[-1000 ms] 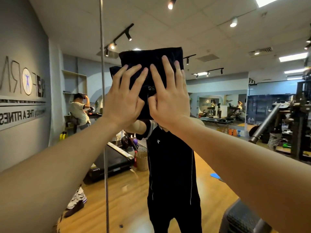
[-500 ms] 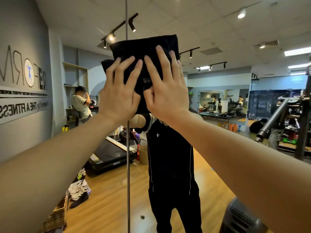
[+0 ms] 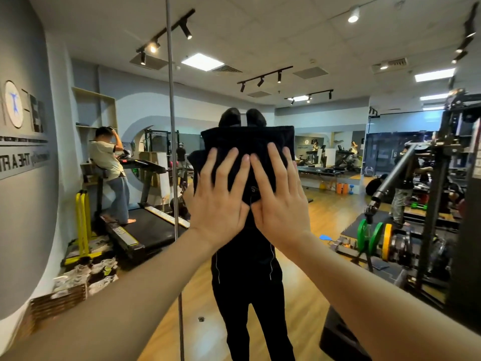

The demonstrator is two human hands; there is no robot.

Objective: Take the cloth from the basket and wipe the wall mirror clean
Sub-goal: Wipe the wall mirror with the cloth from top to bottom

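Note:
A folded black cloth [image 3: 250, 142] lies flat against the wall mirror [image 3: 325, 157], which fills the view ahead. My left hand [image 3: 218, 196] and my right hand [image 3: 281, 199] press on the cloth side by side, fingers straight and spread, pointing up. The cloth's lower part is hidden under my palms. My own reflection in dark clothes stands behind the cloth. The basket is not in view.
A vertical seam [image 3: 173, 152] between mirror panels runs just left of my hands. The glass reflects a gym: a treadmill [image 3: 145, 225] with a person on it at left, weight equipment [image 3: 390, 243] at right, wooden floor below. A grey lettered wall [image 3: 23, 152] stands at far left.
Both hands have slid the cloth down the mirror, from high up to about mid height. The view has tilted down and the seam has shifted across it.

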